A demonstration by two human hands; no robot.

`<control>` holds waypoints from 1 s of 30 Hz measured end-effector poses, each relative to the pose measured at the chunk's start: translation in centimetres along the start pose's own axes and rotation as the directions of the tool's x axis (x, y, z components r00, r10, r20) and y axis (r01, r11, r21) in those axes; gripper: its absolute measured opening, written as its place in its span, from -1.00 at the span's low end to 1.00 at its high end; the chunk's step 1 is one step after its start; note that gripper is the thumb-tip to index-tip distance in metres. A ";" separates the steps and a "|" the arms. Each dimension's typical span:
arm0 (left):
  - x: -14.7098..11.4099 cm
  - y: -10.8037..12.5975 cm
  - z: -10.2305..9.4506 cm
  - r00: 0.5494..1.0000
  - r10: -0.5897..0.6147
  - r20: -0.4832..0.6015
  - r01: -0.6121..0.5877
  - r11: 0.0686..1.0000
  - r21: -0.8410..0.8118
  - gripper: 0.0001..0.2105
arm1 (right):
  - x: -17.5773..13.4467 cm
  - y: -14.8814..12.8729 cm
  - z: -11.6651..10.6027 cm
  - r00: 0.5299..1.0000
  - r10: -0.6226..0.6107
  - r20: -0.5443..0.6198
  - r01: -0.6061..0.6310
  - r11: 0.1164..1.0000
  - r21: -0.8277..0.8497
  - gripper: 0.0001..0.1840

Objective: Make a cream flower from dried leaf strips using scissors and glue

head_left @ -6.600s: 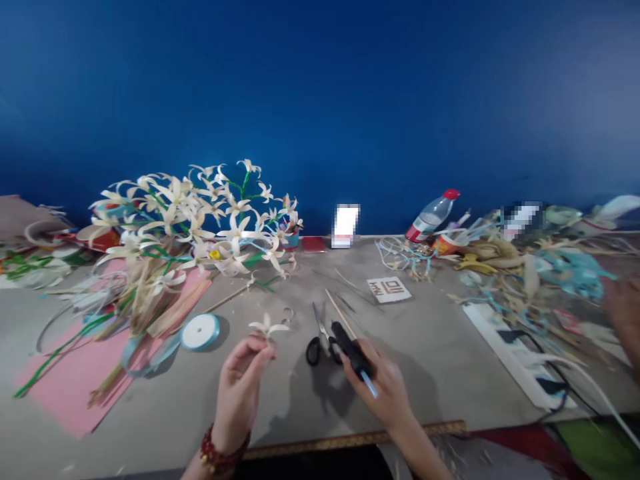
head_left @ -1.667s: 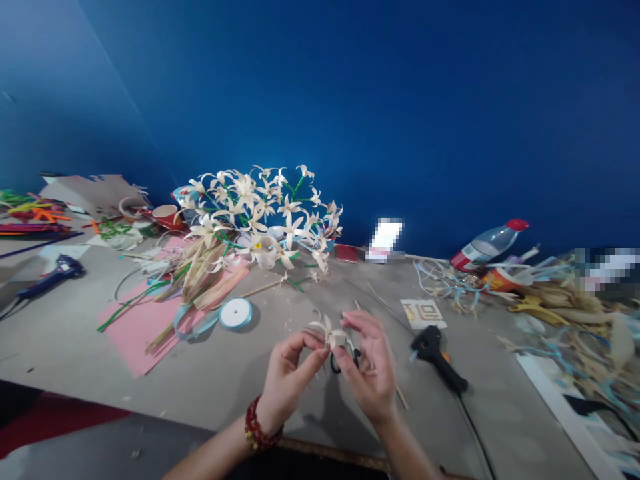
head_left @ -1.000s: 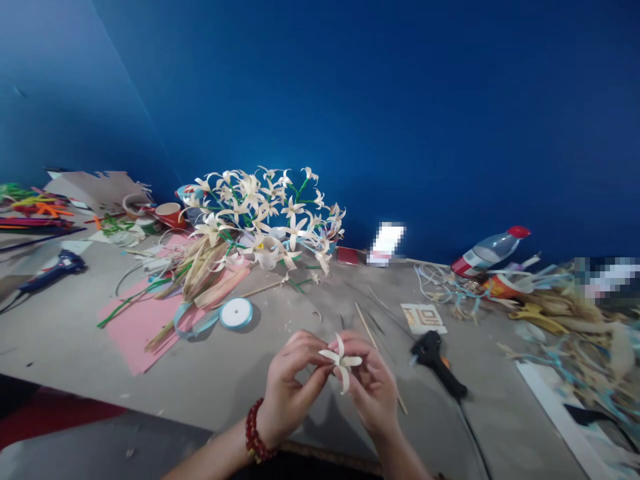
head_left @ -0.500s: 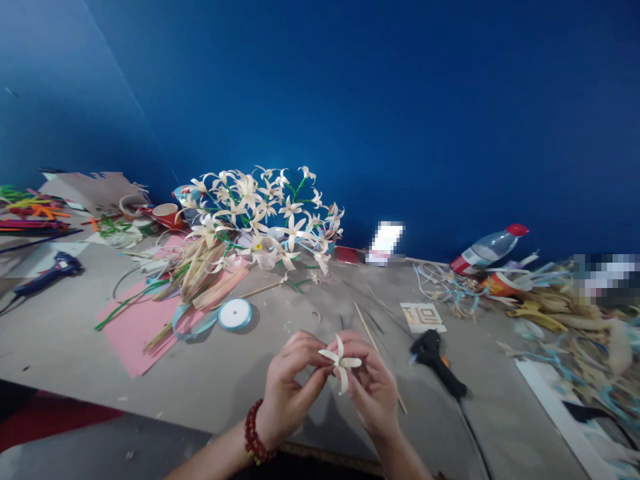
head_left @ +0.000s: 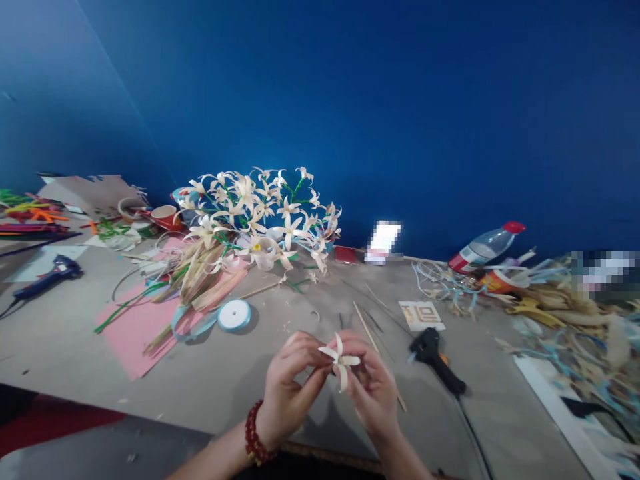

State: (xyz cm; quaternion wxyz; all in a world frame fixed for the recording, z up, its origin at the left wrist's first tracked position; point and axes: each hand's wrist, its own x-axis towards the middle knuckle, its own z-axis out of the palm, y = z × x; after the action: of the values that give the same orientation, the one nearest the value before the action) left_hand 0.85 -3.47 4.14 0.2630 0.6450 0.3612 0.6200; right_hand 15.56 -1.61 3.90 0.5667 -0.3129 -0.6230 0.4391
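Observation:
A small cream-white artificial flower (head_left: 341, 362) with narrow curled petals is held up between my two hands over the table. My left hand (head_left: 293, 377), with a red beaded bracelet at the wrist, pinches it from the left side. From the right, the fingers of my right hand (head_left: 373, 380) close around its base; its stem is hidden by the fingers. A thin wooden stick (head_left: 367, 323) lies on the table just past my right hand. Behind stands a bunch of similar white flowers (head_left: 290, 230) on green stems.
A black glue gun (head_left: 437, 360) lies at the right with its cord running forward. Nearby are a patterned card (head_left: 421, 316) and a plastic bottle (head_left: 487, 247). On the left are a ribbon spool (head_left: 234, 315), pink paper (head_left: 127, 333) and a blue glue gun (head_left: 47, 277).
Both hands keep their grip on the flower, almost unmoved. The view has shifted very slightly, so the table items sit a little differently.

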 end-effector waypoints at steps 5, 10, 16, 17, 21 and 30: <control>-0.1 -0.1 0.1 1.000 0.024 0.004 -0.024 1.000 0.017 -0.85 | -0.1 -0.1 0.1 1.000 -0.007 -0.027 0.006 0.999 -0.040 -0.86; -0.2 0.1 0.1 1.000 0.011 0.005 -0.011 1.000 0.025 -0.86 | -0.4 -0.2 0.0 1.000 -0.006 -0.013 0.005 0.999 -0.051 -0.89; -0.4 0.1 0.1 0.999 -0.046 -0.004 0.046 0.999 0.029 -0.89 | -0.7 -0.3 0.0 1.000 0.027 0.001 -0.027 0.999 -0.024 -0.85; -0.4 0.0 0.1 0.999 -0.046 -0.004 0.046 0.999 0.028 -0.89 | -0.7 -0.3 0.0 1.000 0.030 0.001 -0.030 0.999 -0.024 -0.85; -0.5 0.0 0.1 0.999 -0.043 0.002 0.043 0.999 0.029 -0.88 | -0.5 -0.1 0.0 1.000 0.028 0.002 -0.028 0.999 -0.028 -0.88; -0.3 0.2 0.2 0.999 -0.030 -0.011 0.030 0.999 0.040 -0.88 | -0.4 0.2 0.2 0.999 0.015 -0.042 -0.016 0.999 -0.036 -0.89</control>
State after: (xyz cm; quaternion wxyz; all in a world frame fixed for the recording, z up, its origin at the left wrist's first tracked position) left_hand 1.09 -3.80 4.07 0.2573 0.6413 0.3848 0.6120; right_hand 15.39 -1.95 3.56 0.5702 -0.3371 -0.6167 0.4255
